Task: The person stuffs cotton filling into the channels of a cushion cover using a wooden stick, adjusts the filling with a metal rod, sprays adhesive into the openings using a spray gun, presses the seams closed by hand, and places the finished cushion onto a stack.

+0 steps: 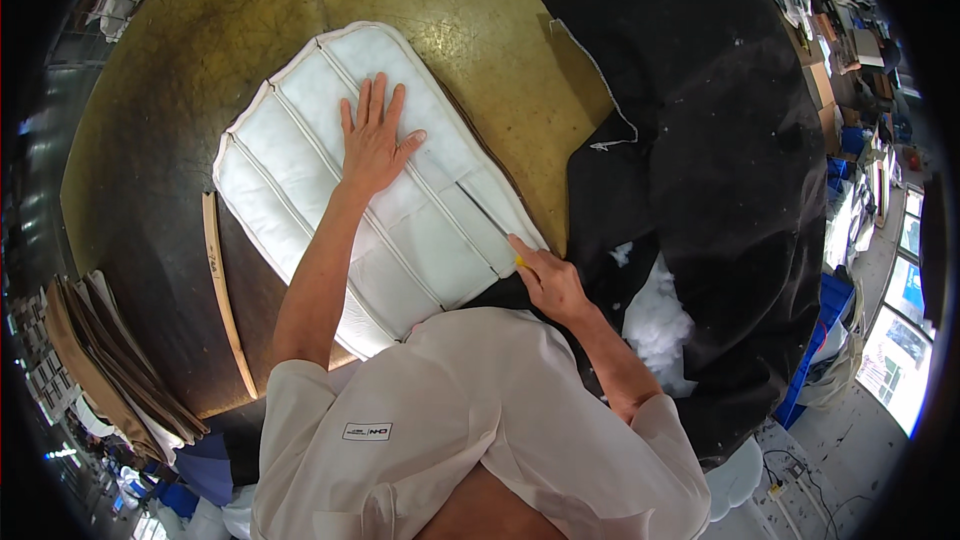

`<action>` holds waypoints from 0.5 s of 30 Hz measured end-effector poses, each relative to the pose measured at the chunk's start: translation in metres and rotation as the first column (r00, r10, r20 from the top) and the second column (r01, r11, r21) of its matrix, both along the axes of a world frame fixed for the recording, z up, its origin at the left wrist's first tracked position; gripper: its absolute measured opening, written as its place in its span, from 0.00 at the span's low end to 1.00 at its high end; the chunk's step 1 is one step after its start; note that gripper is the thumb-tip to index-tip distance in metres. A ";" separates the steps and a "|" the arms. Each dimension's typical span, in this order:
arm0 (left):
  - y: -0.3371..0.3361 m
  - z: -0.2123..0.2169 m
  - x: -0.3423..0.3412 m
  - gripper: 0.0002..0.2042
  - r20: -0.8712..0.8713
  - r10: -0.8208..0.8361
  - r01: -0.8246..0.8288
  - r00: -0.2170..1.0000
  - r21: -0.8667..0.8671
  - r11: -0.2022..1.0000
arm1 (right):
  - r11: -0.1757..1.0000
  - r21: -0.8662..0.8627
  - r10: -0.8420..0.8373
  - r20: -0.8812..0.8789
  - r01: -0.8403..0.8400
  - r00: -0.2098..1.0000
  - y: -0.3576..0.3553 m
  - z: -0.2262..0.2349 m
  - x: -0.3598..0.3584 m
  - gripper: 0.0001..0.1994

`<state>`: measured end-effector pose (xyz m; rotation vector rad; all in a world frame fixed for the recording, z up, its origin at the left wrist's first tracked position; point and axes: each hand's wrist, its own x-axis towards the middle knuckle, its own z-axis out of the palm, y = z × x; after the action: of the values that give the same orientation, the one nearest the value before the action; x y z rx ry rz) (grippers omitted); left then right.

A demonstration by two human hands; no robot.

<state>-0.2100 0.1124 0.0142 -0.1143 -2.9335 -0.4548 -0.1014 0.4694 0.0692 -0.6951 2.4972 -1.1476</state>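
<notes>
A white padded cushion panel [400,240], sewn into long channels with piped seams, lies slanted on the table in front of me. My left hand [373,148] rests flat on its upper middle, fingers spread and nothing held. My right hand [550,280] is closed round a yellow-handled tool at the panel's lower right edge. The tool's thin straight metal rod [482,208] points up and left over the outer right channel. Most of the handle is hidden in my fingers. I cannot tell whether the rod's tip lies on the cover or under it.
Black cloth [720,120] covers the right side, with white fluffy stuffing [657,325] in an opening near my right forearm. A narrow curved wooden strip [226,300] lies left of the panel on the yellowish table [480,0]. Brown layered pieces [110,360] are stacked at the lower left.
</notes>
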 end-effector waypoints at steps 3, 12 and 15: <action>0.001 0.003 0.001 0.43 0.021 -0.009 0.008 1.000 0.028 1.000 | 0.996 -0.029 -0.081 -0.007 0.080 0.997 -0.002 -0.005 0.011 0.28; 0.005 0.015 -0.002 0.56 0.124 -0.010 0.003 0.992 0.063 0.998 | 0.975 0.145 -0.154 -0.106 0.168 0.982 -0.041 -0.020 -0.020 0.29; 0.002 0.014 0.002 0.57 0.147 -0.004 -0.005 0.989 0.061 0.998 | 0.982 0.113 -0.140 -0.096 0.151 0.985 -0.039 -0.014 0.003 0.29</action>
<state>-0.2084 0.1140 0.0280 -0.0755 -3.0594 -0.5758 -0.0980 0.4306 0.0552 -0.5494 2.7045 -1.0243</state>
